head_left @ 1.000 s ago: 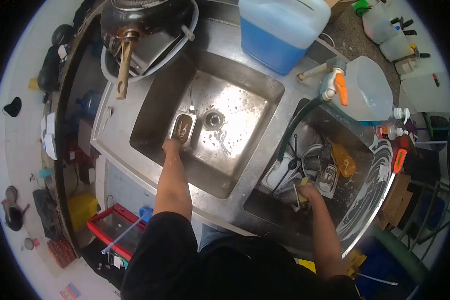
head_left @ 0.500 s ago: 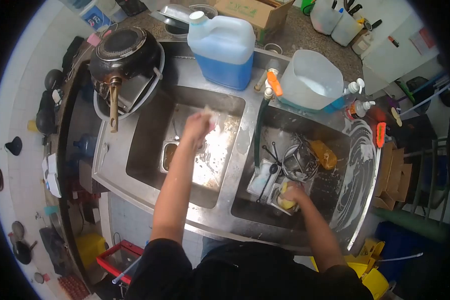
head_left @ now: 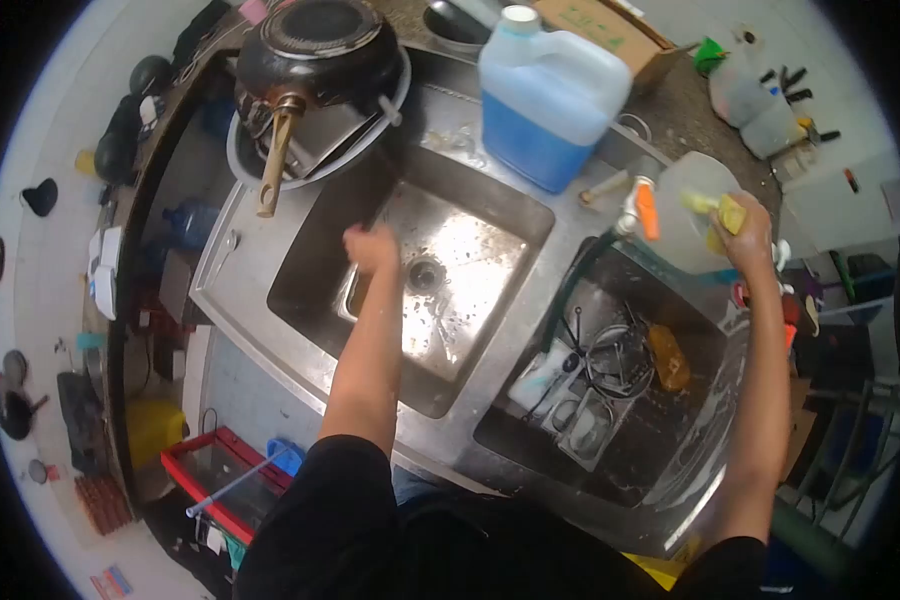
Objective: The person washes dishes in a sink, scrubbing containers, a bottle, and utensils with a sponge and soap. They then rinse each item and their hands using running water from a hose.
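My right hand [head_left: 750,235] is closed around a yellow sponge [head_left: 731,214], raised at the translucent plastic tub [head_left: 688,235] behind the right basin. Over the left basin [head_left: 510,195] hangs my left hand [head_left: 373,250], blurred, its fingers partly hidden, so its grip cannot be made out. It is close to a small metal pan [head_left: 346,298], mostly covered by my forearm. In the right basin lie a soapy metal tray [head_left: 585,430], a white soapy container [head_left: 542,378], wire-like metal utensils [head_left: 615,360] and an amber-yellow object [head_left: 668,358].
A blue-liquid jug [head_left: 545,120] stands behind the basins. An orange-handled tap [head_left: 647,208] with a green hose rises between them. A blackened pan [head_left: 320,60] rests upside down on a large bowl [head_left: 390,125] at the back left. A spoon [head_left: 230,243] lies on the left ledge.
My right hand has lifted the sponge out of the right basin up to the plastic tub. My left hand has moved left and lower over the left basin. The view has shifted.
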Demonstrator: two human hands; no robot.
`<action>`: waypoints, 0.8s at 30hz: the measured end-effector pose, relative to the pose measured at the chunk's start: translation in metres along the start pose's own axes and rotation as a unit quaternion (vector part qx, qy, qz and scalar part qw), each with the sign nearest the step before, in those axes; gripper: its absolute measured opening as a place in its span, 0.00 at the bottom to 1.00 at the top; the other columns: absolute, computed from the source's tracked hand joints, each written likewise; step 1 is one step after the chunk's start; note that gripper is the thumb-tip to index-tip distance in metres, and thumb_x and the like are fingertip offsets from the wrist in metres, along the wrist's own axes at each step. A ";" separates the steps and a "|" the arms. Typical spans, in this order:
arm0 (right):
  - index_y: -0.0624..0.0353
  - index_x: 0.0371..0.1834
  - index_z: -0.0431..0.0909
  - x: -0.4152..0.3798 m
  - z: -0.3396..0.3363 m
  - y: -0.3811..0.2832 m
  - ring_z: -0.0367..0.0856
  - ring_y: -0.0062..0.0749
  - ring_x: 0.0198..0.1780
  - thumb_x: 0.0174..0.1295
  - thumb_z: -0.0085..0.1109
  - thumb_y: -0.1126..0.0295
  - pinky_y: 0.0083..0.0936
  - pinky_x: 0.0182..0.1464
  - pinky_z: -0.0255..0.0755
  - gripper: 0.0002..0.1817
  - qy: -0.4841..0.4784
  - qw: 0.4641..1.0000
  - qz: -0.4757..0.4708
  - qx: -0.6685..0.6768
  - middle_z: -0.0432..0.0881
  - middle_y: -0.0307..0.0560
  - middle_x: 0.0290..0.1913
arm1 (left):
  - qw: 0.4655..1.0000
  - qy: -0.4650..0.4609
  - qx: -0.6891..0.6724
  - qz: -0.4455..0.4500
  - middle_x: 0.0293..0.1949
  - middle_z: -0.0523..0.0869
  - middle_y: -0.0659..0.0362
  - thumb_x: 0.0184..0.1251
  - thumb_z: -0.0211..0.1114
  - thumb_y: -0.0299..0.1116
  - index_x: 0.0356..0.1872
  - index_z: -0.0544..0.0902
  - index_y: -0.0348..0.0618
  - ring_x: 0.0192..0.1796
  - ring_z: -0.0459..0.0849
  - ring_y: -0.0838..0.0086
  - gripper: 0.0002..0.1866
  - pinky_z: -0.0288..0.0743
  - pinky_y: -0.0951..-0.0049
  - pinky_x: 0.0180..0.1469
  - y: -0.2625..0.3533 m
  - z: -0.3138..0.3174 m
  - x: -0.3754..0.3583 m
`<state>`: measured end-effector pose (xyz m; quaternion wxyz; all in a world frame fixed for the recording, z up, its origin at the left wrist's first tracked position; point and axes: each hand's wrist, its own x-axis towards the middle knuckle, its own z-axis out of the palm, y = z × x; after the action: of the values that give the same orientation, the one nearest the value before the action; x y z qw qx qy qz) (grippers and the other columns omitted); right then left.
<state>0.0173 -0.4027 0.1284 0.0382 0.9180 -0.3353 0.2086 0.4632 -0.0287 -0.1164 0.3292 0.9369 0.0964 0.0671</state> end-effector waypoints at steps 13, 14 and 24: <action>0.66 0.49 0.83 0.034 0.164 0.087 0.85 0.53 0.54 0.60 0.64 0.58 0.42 0.53 0.77 0.22 -0.620 0.781 0.053 -0.050 0.85 0.64 0.51 | 0.842 -0.369 0.288 0.269 0.54 0.87 0.54 0.55 0.67 0.32 0.38 0.92 0.57 0.58 0.84 0.51 0.11 0.79 0.54 0.58 -0.168 -0.020 0.059; 0.66 0.49 0.83 0.041 0.164 0.092 0.85 0.53 0.54 0.60 0.64 0.57 0.42 0.53 0.77 0.23 -0.621 0.779 0.040 -0.082 0.85 0.65 0.51 | 0.840 -0.336 0.285 0.316 0.54 0.86 0.55 0.54 0.67 0.31 0.38 0.92 0.56 0.60 0.82 0.53 0.11 0.78 0.54 0.60 -0.154 -0.028 0.046; 0.56 0.56 0.71 -0.028 -0.104 -0.063 0.84 0.61 0.50 0.54 0.70 0.57 0.50 0.51 0.77 0.29 -0.140 0.972 0.182 0.044 0.85 0.64 0.44 | 0.764 -0.083 0.141 0.625 0.67 0.74 0.52 0.58 0.61 0.27 0.37 0.88 0.54 0.75 0.64 0.51 0.11 0.57 0.40 0.69 -0.077 -0.139 -0.032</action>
<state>0.0004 -0.3151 0.2163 -0.0886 0.8625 -0.4890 0.0959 0.3953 0.1064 -0.0593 0.0853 0.8276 -0.5295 0.1657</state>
